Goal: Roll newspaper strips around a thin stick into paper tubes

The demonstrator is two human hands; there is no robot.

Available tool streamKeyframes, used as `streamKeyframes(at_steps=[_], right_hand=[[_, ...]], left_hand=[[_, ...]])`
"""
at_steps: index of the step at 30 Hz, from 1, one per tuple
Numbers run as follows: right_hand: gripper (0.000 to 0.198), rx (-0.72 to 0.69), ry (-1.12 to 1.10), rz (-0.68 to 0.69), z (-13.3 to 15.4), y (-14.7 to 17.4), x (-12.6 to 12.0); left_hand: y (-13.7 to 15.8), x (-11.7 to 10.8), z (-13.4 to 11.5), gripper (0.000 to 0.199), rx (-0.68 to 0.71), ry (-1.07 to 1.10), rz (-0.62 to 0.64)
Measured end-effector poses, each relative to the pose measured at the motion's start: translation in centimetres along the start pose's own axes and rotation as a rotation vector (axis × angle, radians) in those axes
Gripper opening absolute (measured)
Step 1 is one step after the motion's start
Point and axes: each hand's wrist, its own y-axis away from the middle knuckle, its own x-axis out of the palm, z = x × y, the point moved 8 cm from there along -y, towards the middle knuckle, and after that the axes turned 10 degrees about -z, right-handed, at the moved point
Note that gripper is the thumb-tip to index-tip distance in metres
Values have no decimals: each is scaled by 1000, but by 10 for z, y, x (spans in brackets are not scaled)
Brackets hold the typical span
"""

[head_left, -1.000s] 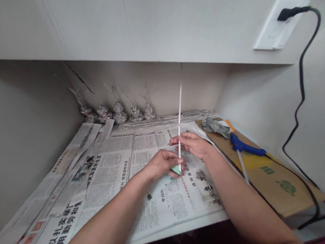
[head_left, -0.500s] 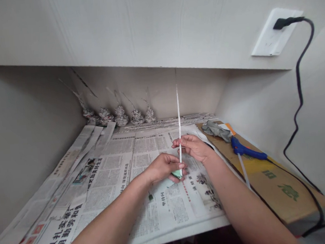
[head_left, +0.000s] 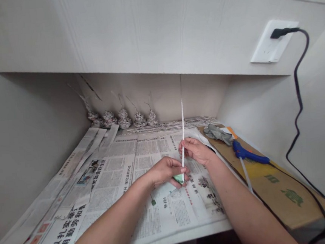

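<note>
The rolling seems to be in hand: above the newspaper (head_left: 100,188), the left hand (head_left: 165,172) pinches the upright paper stick (head_left: 182,124) low, the right hand's (head_left: 196,151) fingers close on it higher, and continuing probably calls for even tension.

Soft light, shaded recess (head_left: 202,95), slight blur

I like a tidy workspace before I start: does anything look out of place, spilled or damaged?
I see no spill. Only the crumpled grey thing on the cardboard stands out: it lies bunched up near the blue glue gun, while the held white paper stick looks straight.
</note>
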Motion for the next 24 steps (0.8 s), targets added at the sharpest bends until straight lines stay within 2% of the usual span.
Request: streamKeyframes(at_steps=[7,14,19,24], right_hand=[[25,15,-11,96,1,5,-3],[22,-93,71,-49,8,-2,-11],[27,-50,75,16,7,1,-4],[25,-81,79,-35,5,-4,-10]], left_hand=[[1,3,2,41,-25,11,41],[2,3,0,37,-4,-34,41],[0,0,0,40,3,-26,16],[0,-1,-2,38,3,-54,13]])
